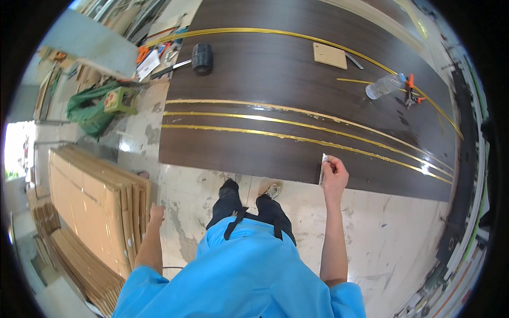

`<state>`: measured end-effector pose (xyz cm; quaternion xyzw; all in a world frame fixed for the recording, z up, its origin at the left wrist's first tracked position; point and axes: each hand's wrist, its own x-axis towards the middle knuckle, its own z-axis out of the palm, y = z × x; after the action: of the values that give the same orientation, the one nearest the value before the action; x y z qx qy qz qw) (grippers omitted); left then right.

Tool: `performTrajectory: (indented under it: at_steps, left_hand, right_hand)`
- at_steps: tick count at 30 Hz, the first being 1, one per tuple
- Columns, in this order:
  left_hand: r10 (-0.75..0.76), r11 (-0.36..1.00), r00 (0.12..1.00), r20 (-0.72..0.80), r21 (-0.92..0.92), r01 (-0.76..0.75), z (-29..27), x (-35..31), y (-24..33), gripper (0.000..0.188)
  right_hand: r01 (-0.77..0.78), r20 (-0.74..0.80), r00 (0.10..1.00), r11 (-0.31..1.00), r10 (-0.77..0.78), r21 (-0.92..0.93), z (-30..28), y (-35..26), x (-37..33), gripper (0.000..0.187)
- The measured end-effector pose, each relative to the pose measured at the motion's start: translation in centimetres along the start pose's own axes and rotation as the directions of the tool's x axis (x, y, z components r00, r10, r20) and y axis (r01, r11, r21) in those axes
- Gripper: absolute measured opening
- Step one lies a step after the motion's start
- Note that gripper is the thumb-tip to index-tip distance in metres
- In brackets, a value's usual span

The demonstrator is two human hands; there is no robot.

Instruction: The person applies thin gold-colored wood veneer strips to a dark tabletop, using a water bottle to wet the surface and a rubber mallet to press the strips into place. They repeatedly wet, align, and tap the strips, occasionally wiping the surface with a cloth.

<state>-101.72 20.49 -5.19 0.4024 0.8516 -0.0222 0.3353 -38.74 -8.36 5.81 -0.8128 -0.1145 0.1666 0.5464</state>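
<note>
My right hand [335,175] is closed in a pinch over the front edge of a large dark brown panel [238,151]. A short, narrow whitish tool [322,174], maybe a blade or scraper, sticks out of its fingers; its exact kind is unclear. Just beyond it, a yellow strip [297,138] runs across the panel, with a second yellow strip [275,121] and a tan groove or strip [270,107] alongside. Rough bits line their edges. My left hand [157,214] hangs beside the cardboard stack [95,206], with a finger stretched out and nothing visible in it.
On the panel lie a black-headed mallet [202,58], a beige board piece [330,55], a plastic bottle [385,86], orange-handled pliers [410,93] and long loose yellow strips [254,30]. A green stool [121,100] stands at the left, next to green cloth [90,114].
</note>
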Motion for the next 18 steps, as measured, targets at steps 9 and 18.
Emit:
performTrajectory:
  at_steps: [9,18]
  left_hand:
    - [0.588,0.687,0.808,-0.013,-0.52,-0.508,-4.7,13.1,24.5,0.014]
    - [0.999,-0.006,-0.006,-0.038,-0.012,-1.0,2.4,2.8,49.3,0.066]
  right_hand:
    - [0.043,-0.334,0.917,0.887,-0.218,-0.46,1.0,2.0,9.3,0.014]
    - [-0.001,-0.413,0.863,0.817,-0.291,-0.576,0.2,3.9,14.0,0.017]
